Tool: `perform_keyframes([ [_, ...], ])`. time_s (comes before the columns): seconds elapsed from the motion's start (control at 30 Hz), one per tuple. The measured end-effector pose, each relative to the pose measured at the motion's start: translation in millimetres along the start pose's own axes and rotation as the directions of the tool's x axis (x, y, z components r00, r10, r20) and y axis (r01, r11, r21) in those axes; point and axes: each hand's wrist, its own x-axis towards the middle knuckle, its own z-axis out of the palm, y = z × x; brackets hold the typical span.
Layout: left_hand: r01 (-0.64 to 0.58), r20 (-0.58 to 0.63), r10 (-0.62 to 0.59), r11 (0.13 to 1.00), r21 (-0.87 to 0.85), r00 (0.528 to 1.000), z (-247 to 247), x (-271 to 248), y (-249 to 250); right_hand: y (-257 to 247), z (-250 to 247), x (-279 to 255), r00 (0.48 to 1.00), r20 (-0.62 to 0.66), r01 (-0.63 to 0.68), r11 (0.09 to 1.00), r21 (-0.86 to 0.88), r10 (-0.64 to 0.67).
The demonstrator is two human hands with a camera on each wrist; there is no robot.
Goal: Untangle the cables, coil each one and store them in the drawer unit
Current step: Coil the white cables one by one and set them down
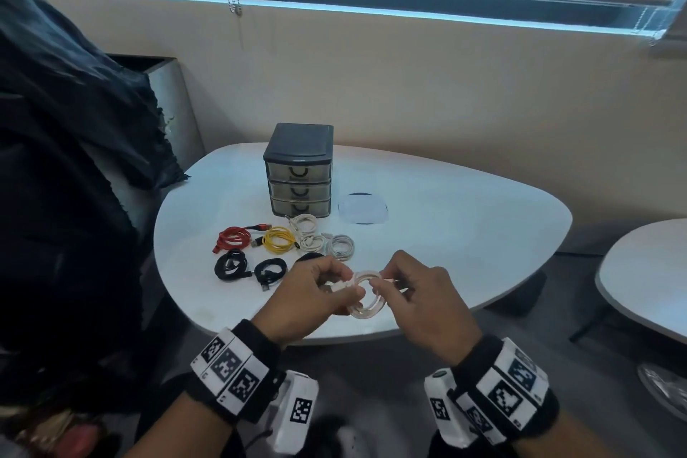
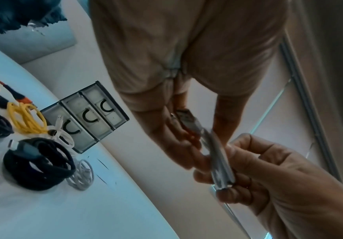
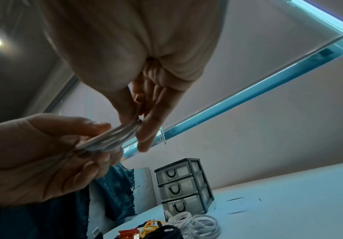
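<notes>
Both hands hold one white cable (image 1: 366,296) wound into a small coil, just above the near edge of the white table (image 1: 464,234). My left hand (image 1: 347,284) pinches the coil's left side, with a USB plug (image 2: 187,118) lying along its fingers. My right hand (image 1: 379,284) pinches the right side, seen edge-on as the coil (image 3: 113,137). The dark drawer unit (image 1: 299,171) stands at the back, all three drawers closed. Coiled cables lie before it: red (image 1: 232,238), yellow (image 1: 279,239), white (image 1: 341,245) and black (image 1: 230,264).
A pale round pad (image 1: 363,208) lies right of the drawer unit. Dark cloth (image 1: 74,123) hangs over a chair at the left. A second white table (image 1: 650,271) stands at the right. A wall with a window blind runs behind.
</notes>
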Motion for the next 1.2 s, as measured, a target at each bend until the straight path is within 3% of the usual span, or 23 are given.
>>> perform_keyframes([
  [0.07, -0.02, 0.101, 0.019, 1.0, 0.006, 0.995, -1.3, -0.6, 0.5, -1.1, 0.3, -1.0, 0.997, 0.077, 0.033, 0.998, -0.046, -0.029],
  [0.13, -0.068, 0.124, 0.065, 0.997, 0.019, 0.99, -3.0, -0.3, -0.6, -1.7, -0.9, -1.2, 0.993, 0.115, 0.021, 0.999, -0.025, -0.018],
  [0.33, 0.07, 0.171, -0.037, 0.979, -0.189, 0.985, -12.0, -2.9, -5.6, -6.6, -9.3, -0.1, 0.973, 0.18, -0.202, 0.917, 0.343, 0.147],
  [0.43, 0.079, 0.091, -0.064, 0.98, -0.183, 0.994, -13.2, 1.3, -9.6, -5.6, -4.5, 3.6, 0.96, 0.18, -0.27, 0.867, 0.419, 0.212],
  [0.6, 0.041, -0.097, -0.044, 0.999, -0.034, 0.994, -18.8, 17.0, -13.8, -4.3, 9.4, 16.1, 0.944, 0.221, -0.313, 0.88, 0.358, 0.246],
  [0.87, 0.065, -0.008, -0.065, 0.998, -0.024, 0.998, -43.1, 57.4, 9.1, -8.4, 2.6, 69.0, 0.928, 0.245, -0.363, 0.833, 0.418, 0.281],
  [1.0, 0.092, -0.047, -0.092, 0.996, -0.003, 0.995, -62.9, 97.6, 27.3, -12.7, -7.1, 114.7, 0.945, 0.185, -0.323, 0.861, 0.393, 0.27],
  [1.1, 0.108, -0.163, -0.067, 0.961, 0.256, 0.984, -88.2, 142.4, 26.7, -11.2, -16.2, 156.1, 0.952, 0.122, -0.306, 0.891, 0.336, 0.281],
  [1.2, 0.139, -0.181, -0.023, 0.736, 0.662, 0.983, -110.7, 178.5, 15.2, -4.6, -15.8, 187.8, 0.939, 0.147, -0.339, 0.912, 0.231, 0.312],
])
